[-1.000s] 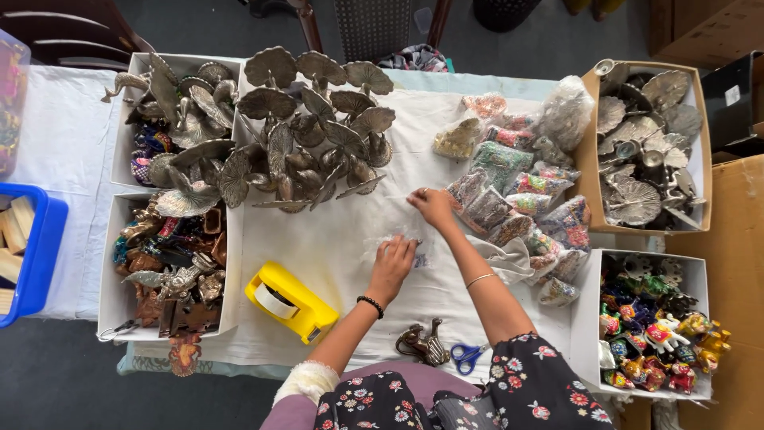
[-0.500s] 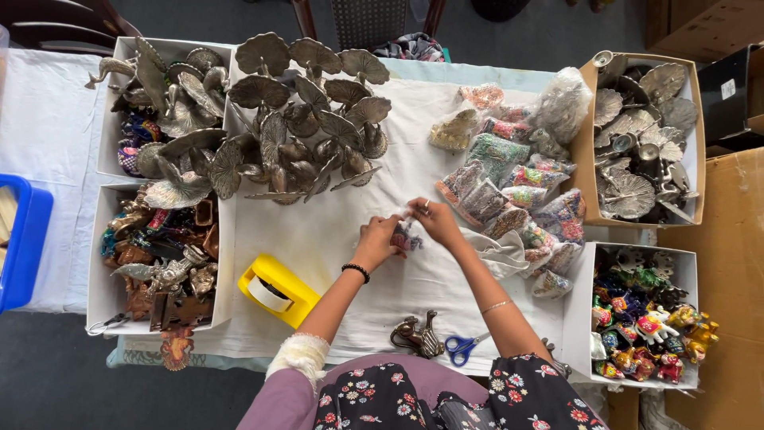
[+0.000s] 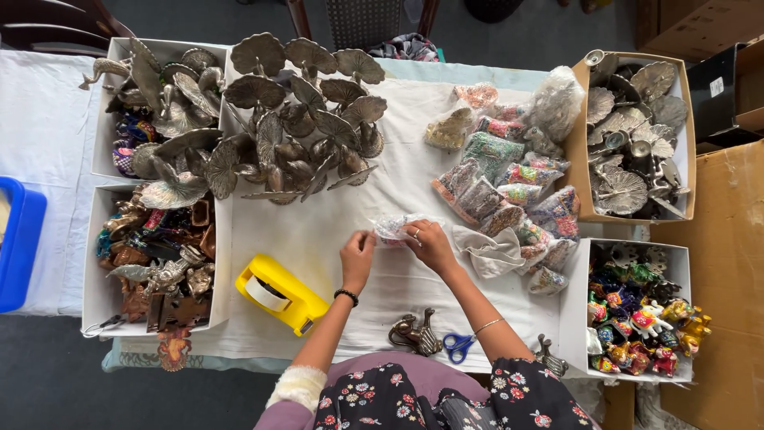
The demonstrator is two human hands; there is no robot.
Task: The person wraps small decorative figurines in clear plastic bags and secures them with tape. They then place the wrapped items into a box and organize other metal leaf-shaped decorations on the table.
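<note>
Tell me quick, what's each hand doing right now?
Left hand: closed, pinching the edge of the small clear plastic bag.
Right hand: closed on the same bag.

A table draped in a white cloth fills the middle of the room, seen from above. Around it the floor is dark grey and plain. Beyond the table's far edge stands a chair with a woven seat and dark wooden legs, and off the far left corner the curved arm of another dark wooden chair shows. To the right of the table brown cardboard boxes crowd close against it. At the table's left end a blue plastic crate sits on the cloth. The light is soft and even, with no hard shadows.
</note>
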